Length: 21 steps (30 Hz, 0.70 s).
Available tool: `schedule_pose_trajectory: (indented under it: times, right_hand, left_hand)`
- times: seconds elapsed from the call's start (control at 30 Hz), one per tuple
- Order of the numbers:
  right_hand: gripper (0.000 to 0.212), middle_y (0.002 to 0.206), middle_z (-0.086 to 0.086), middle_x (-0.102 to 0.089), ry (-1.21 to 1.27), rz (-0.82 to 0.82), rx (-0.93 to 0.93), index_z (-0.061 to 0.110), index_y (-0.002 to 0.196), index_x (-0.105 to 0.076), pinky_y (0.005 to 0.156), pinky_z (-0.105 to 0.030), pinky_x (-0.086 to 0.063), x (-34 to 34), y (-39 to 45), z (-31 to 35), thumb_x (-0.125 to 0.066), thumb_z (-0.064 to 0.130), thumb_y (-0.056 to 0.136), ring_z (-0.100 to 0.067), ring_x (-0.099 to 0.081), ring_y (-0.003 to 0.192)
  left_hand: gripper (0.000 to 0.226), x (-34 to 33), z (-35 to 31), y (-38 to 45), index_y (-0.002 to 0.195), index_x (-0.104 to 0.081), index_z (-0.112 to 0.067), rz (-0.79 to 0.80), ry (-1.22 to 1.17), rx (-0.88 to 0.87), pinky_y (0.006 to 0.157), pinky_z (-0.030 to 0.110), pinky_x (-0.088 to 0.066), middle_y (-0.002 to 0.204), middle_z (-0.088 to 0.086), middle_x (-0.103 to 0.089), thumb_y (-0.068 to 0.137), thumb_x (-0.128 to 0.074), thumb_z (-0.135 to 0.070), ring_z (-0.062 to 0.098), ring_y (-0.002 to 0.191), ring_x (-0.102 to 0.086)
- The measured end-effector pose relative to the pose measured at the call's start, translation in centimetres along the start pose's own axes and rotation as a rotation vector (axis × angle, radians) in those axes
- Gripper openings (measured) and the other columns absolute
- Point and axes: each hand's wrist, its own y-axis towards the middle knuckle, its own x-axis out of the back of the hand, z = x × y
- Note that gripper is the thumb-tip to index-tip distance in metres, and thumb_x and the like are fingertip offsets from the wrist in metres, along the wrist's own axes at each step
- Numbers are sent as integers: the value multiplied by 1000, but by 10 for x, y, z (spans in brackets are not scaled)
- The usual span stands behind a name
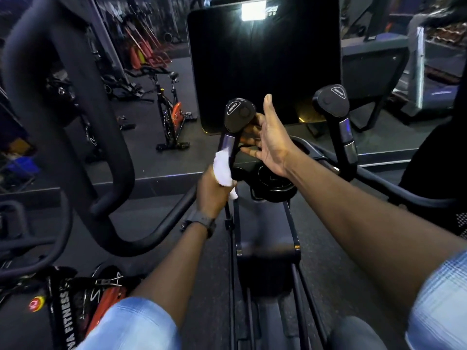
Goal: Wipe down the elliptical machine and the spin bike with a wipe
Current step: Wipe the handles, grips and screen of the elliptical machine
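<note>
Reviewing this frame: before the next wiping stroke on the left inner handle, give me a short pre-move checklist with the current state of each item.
1. White wipe held in the left hand: ok.
2. Wipe touching the left inner handle: ok, wrapped against its shaft below the head.
3. Right hand steadying that handle: ok, fingers curled behind it, thumb raised.
4. Right inner handle wiped already: cannot tell.
5. Console screen free of the hands: ok.
6. Wipe still damp or clean enough: cannot tell.
</note>
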Motion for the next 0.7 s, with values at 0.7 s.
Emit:
schedule_pose_trajectory:
  times: [0.7]
  right_hand:
    - [78,120,-8,-68,-70,26,-12,22,131,-59,91,-36,-48,-1,1,-7,-16,75,93,-22,-62,113]
  left_hand:
    - [40,12,31,-24,101,-68,-18,31,-224,10,77,31,-50,94,-2,-71,78,-69,-50,9,85,-64]
